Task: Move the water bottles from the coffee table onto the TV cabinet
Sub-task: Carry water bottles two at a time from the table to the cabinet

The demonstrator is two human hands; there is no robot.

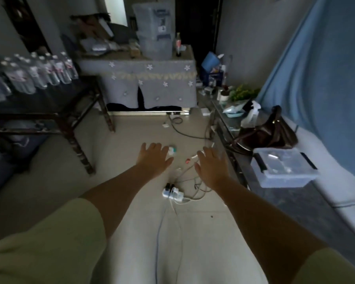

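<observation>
Dim room, pale tiled floor, blue curtain right.

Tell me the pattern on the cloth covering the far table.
Grey cloth with white flowers, clearest in the head view.

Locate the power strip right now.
Head view: the power strip lies on the floor at centre, just below and between the open left hand and right hand, amid loose cables.
</observation>
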